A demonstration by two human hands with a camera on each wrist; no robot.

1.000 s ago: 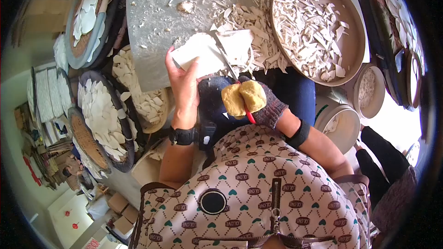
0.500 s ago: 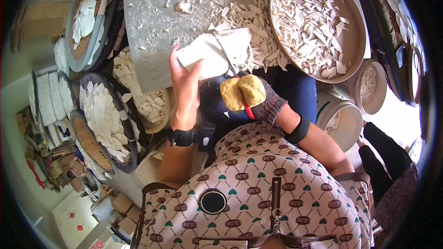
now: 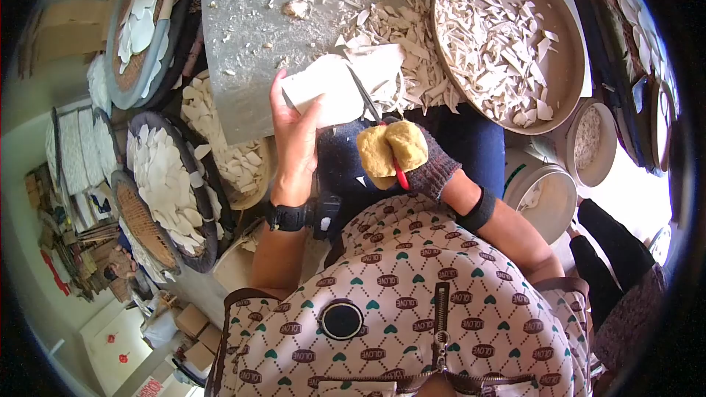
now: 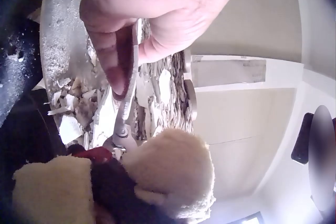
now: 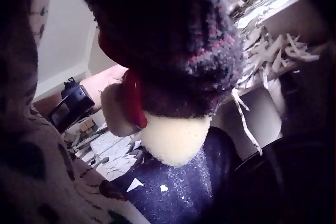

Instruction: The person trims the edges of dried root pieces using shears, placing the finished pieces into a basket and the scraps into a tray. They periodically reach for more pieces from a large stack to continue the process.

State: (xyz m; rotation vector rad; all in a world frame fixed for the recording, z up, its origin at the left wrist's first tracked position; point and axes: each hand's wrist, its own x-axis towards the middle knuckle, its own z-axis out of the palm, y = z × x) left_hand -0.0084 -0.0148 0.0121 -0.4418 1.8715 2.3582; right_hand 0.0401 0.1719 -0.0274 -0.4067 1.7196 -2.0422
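Note:
In the head view my bare left hand (image 3: 298, 136) pinches a flat white piece (image 3: 316, 92) by its near left edge, thumb on top, over the front edge of the table. My right hand (image 3: 435, 169), in a dark knitted glove, grips red-handled scissors (image 3: 365, 95) whose blades cross the white piece. Yellow sponge padding (image 3: 376, 153) is wrapped about the handles. From the left wrist, the piece shows edge-on between thumb and fingers, with the scissors' pivot (image 4: 123, 131) just below. The glove (image 5: 210, 50) hides most of the handles from the right wrist.
Behind the white piece, broken chips (image 3: 412, 37) cover the grey table (image 3: 243, 44). A round tray (image 3: 577, 66) of white slivers stands at the right, buckets (image 3: 551, 209) below it. Baskets (image 3: 209, 242) of white flakes line the left. Another person's legs (image 3: 610, 242) show at lower right.
My left hand has tilted the white piece slightly over the last second. The scissors and gloved right hand have shifted a little, ending slightly to the right and nearer my body.

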